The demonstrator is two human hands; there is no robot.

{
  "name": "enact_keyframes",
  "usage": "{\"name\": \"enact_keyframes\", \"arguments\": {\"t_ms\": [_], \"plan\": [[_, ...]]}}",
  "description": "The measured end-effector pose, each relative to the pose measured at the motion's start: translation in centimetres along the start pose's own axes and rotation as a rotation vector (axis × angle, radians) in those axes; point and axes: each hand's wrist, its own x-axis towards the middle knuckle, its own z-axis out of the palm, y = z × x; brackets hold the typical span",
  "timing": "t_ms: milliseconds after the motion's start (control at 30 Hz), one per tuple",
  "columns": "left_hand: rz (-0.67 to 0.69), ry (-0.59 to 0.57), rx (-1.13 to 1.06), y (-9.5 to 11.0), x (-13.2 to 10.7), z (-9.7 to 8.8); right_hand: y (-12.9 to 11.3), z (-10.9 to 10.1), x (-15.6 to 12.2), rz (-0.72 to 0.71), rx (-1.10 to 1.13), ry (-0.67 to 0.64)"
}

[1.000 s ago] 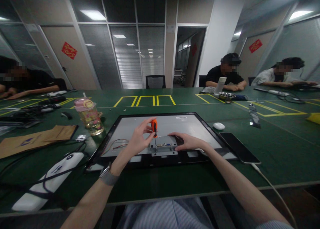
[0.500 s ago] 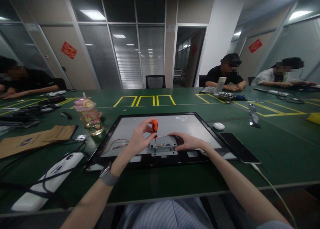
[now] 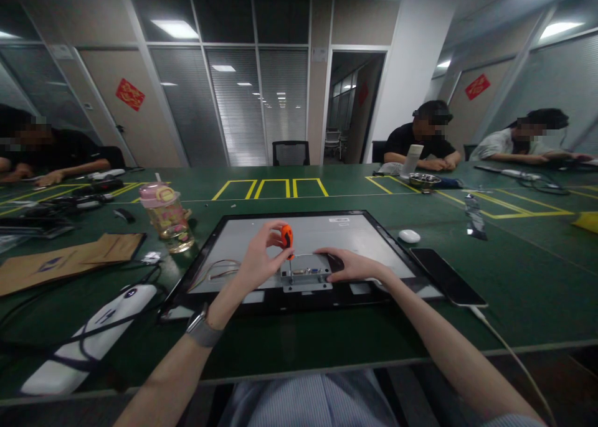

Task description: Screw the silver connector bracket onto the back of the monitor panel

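Left hand (image 3: 261,256) pinched driver (image 3: 287,235) upright over bracket (image 3: 306,286); right hand (image 3: 355,265) clasped bracket's end, probably so it wouldn't twist.

The right hand (image 3: 352,266) hides part of the bracket (image 3: 306,285); the tip of the screwdriver (image 3: 287,237) is too small to make out; the bag (image 3: 60,266) leaves my view at left.

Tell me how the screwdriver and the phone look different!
The screwdriver is orange and black; the phone has a dark face. The screwdriver stands upright, gripped by the left hand; the phone lies flat on the table. Both are longer than wide.
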Motion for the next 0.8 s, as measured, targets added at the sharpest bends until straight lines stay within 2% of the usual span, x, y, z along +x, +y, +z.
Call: {"name": "enact_keyframes", "arguments": {"t_ms": [167,500,800], "plan": [[-0.026,-0.071,-0.117,0.40,-0.04,0.05,-0.11,0.03,-0.02,0.002,0.003,-0.002],[0.060,-0.007,0.110,-0.21,-0.08,-0.09,0.46,-0.04,0.05,-0.008,-0.004,-0.012],[0.052,0.075,0.115,0.26,0.07,-0.22,0.36,-0.04,-0.02,-0.009,-0.007,-0.010]]}}
